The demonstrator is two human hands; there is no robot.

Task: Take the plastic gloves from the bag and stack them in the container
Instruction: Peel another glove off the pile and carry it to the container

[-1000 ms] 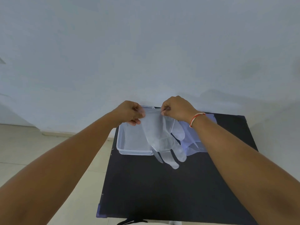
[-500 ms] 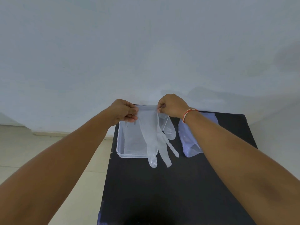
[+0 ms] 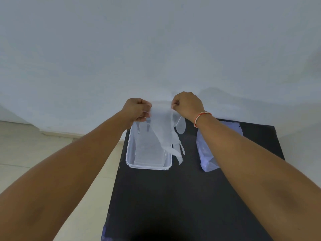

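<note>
A clear plastic glove (image 3: pixel 165 131) hangs by its cuff, fingers down, over the right side of a clear rectangular container (image 3: pixel 132 164) at the back left of the black table (image 3: pixel 173 197). My left hand (image 3: pixel 137 110) pinches the cuff's left corner and my right hand (image 3: pixel 188 104) pinches its right corner, both held above the container's far end. The glove's fingertips dangle past the container's right rim. A translucent bluish bag (image 3: pixel 206 153) lies on the table to the right, partly hidden by my right forearm.
A pale wall stands right behind the table. The table's left edge runs close beside the container, with light floor tiles (image 3: pixel 26 145) below. My right wrist wears a red and white thread bracelet (image 3: pixel 199 117).
Both hands have carried the glove up and away from me, so it has shifted from over the table's middle and the bag to above the container. The glove hangs narrower now.
</note>
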